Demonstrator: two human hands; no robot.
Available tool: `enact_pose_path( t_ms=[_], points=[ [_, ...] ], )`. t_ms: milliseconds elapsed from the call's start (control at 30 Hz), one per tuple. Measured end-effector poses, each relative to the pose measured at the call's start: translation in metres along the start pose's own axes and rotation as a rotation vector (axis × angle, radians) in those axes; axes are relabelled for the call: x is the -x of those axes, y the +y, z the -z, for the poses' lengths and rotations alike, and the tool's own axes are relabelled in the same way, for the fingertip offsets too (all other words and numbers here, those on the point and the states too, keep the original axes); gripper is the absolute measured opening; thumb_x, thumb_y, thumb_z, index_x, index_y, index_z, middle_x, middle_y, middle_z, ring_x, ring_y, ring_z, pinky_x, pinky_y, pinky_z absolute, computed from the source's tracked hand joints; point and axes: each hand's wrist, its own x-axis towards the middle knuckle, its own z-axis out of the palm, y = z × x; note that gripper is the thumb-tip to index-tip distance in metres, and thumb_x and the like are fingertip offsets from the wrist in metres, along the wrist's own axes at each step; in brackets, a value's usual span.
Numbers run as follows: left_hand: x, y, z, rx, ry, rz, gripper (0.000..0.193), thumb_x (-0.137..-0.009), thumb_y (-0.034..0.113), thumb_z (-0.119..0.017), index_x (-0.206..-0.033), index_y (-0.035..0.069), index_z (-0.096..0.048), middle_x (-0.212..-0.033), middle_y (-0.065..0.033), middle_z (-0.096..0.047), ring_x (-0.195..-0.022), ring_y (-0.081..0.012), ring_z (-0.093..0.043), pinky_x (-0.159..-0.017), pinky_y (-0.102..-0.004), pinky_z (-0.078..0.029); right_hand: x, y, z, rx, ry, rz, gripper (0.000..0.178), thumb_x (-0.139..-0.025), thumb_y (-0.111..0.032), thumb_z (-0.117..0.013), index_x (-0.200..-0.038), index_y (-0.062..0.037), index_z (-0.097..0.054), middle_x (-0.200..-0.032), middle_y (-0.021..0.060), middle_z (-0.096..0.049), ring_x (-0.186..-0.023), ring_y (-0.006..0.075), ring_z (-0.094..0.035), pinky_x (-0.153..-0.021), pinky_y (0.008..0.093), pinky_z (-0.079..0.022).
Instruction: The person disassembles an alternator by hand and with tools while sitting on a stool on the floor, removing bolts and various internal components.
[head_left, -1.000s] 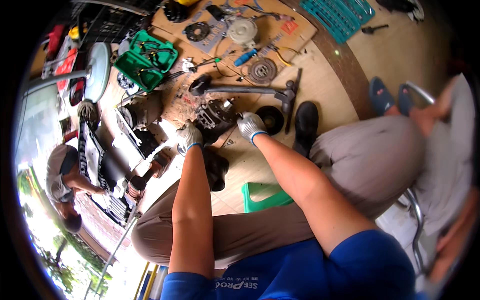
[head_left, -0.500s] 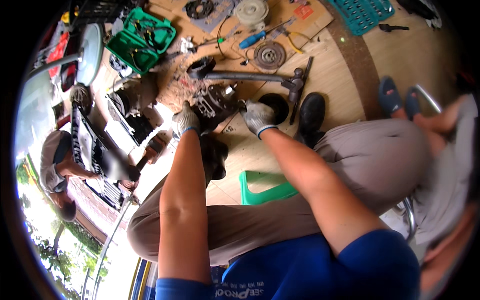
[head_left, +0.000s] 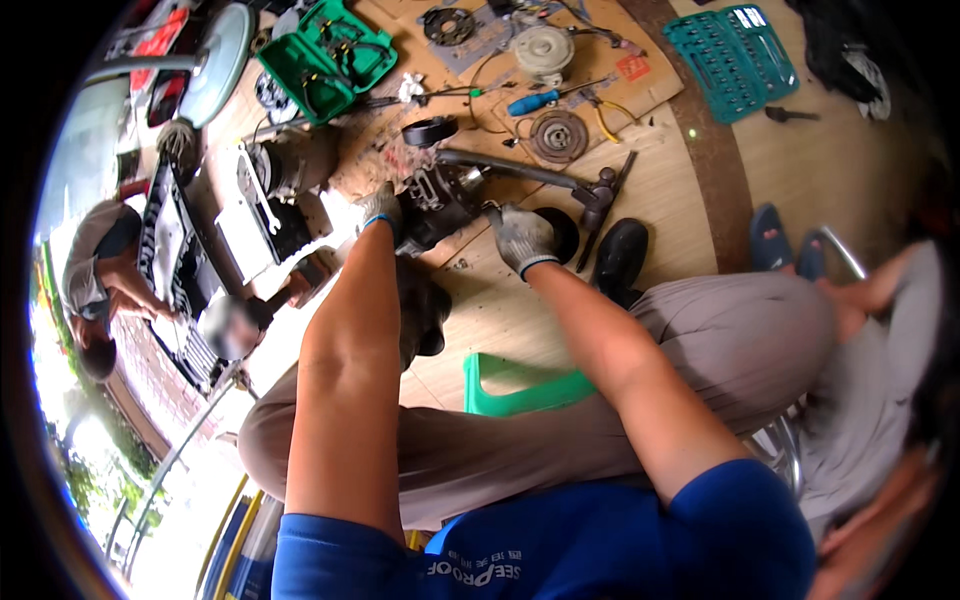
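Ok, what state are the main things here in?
Left hand, gloved, at dark metal assembly
Right hand, gloved, curled, grip unclear
Green tool case, open
Teal socket case, open
Hammer, lying down
Blue-handled screwdriver, lying on cardboard
Yellow-handled pliers, handles spread

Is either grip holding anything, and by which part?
Cannot be told: left grip at the left of the dark metal assembly, right grip near its right.

Greyish-white knitted gloves [head_left: 530,244], the left edged in blue, cover the left hand [head_left: 382,205] and right hand [head_left: 522,234]. The blocky metal part [head_left: 428,207] is dark grey, the hinged plastic case [head_left: 384,60] green, the rounded screwdriver handle [head_left: 533,103] blue.
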Motion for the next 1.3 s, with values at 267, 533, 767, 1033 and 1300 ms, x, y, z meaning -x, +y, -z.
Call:
enact_pose_path(
  t_ms=[267, 533, 767, 1033, 1300],
  points=[
    [-0.045, -0.017, -0.020, -0.436, -0.028, -0.642, 0.048, -0.099, 0.041, -0.045, -0.122, 0.003, -0.064, -0.118, -0.0218, -0.064, -0.105, -0.0324, -0.063, -0.094, -0.0421, -0.049, 0.004, 0.004, -0.007, -0.124, 0.046, 0.044, 0.037, -0.102, -0.030, -0.039, -0.097, -0.0090, -0.069, -0.080, 0.0181, -0.069, -0.073, 0.0342, -0.069, -0.066, 0.0471, -0.055],
    [-0.099, -0.080, 0.012, -0.137, -0.589, -0.441, 0.046, -0.098, 0.040, -0.045, -0.126, 0.008, -0.062, -0.127, -0.0169, -0.061, -0.114, -0.0318, -0.060, -0.099, -0.0404, -0.046, 0.025, -0.014, -0.019, -0.199, 0.046, 0.144, 0.035, -0.100, -0.038, -0.043, -0.106, -0.0143, -0.068, -0.091, 0.0186, -0.069, -0.081, 0.0306, -0.069, -0.068, 0.0422, -0.054],
    [-0.004, 0.022, 0.042, -0.006, -0.333, -0.114, 0.046, -0.098, 0.033, -0.042, -0.130, 0.006, -0.061, -0.140, -0.0198, -0.055, -0.122, -0.0359, -0.057, -0.105, -0.0428, -0.043, 0.000, 0.001, -0.015, 0.067, 0.150, 0.244, 0.031, -0.097, -0.037, -0.051, -0.106, -0.0084, -0.062, -0.075, 0.0129, -0.063, -0.068, 0.0308, -0.065, -0.055, 0.0466, -0.050],
    [-0.126, -0.030, 0.007, -0.777, -0.254, -0.698, 0.038, -0.092, 0.026, -0.051, -0.121, 0.007, -0.067, -0.127, -0.0197, -0.064, -0.114, -0.0350, -0.063, -0.096, -0.0436, -0.049, -0.021, -0.014, -0.028, -0.050, 0.418, 0.341, 0.029, -0.096, -0.033, -0.048, -0.086, -0.0137, -0.068, -0.079, 0.0129, -0.069, -0.075, 0.0289, -0.066, -0.066, 0.0473, -0.048],
    [0.015, 0.033, 0.060, -0.230, -0.229, -0.267, 0.058, -0.094, 0.050, -0.052, -0.126, 0.003, -0.065, -0.136, -0.0216, -0.058, -0.128, -0.0330, -0.055, -0.105, -0.0411, -0.041, -0.020, 0.003, -0.018, -0.110, 0.278, 0.267, 0.034, -0.097, -0.042, -0.049, -0.089, -0.0104, -0.060, -0.082, 0.0147, -0.069, -0.078, 0.0323, -0.067, -0.071, 0.0483, -0.047]
  ],
)
